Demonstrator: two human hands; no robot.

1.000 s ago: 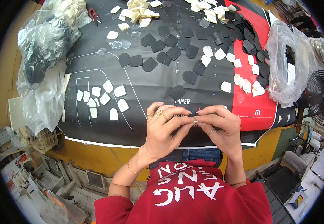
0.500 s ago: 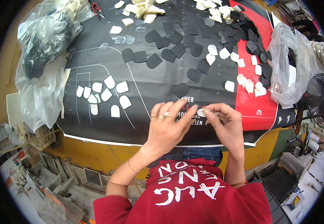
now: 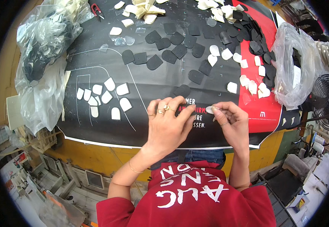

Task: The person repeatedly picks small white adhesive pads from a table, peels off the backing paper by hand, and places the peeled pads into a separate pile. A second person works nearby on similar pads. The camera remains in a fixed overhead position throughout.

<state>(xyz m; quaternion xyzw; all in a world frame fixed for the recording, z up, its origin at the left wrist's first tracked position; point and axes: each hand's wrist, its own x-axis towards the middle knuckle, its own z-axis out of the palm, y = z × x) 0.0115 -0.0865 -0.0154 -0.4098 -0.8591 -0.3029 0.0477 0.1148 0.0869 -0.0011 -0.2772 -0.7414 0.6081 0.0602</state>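
Note:
Over the black mat, close to its front edge, my right hand (image 3: 231, 123) pinches a small pale rounded piece (image 3: 210, 109) between thumb and fingertips. To its left, apart from that piece, my left hand (image 3: 169, 123) hovers with bent, loosely parted fingers, and nothing shows in it. A black rounded piece (image 3: 182, 90) lies just beyond its fingertips. Left of this hand, several white arch-shaped pieces (image 3: 106, 97) with dark edges lie in a loose group. More black arch-shaped pieces (image 3: 179, 51) are scattered farther off, with loose cream pieces (image 3: 215, 50) to their right.
Clear plastic bags stand at the left (image 3: 39, 68) and right (image 3: 295, 64) sides of the table. Red-handled pliers (image 3: 97, 11) lie at the far left. A heap of cream pieces (image 3: 147, 9) sits at the back, and a black fan (image 3: 324, 92) stands at the right.
My left hand has drawn back to the left, away from the pale piece, and its fingers have curled more. My right hand keeps the piece pinched and has shifted slightly right.

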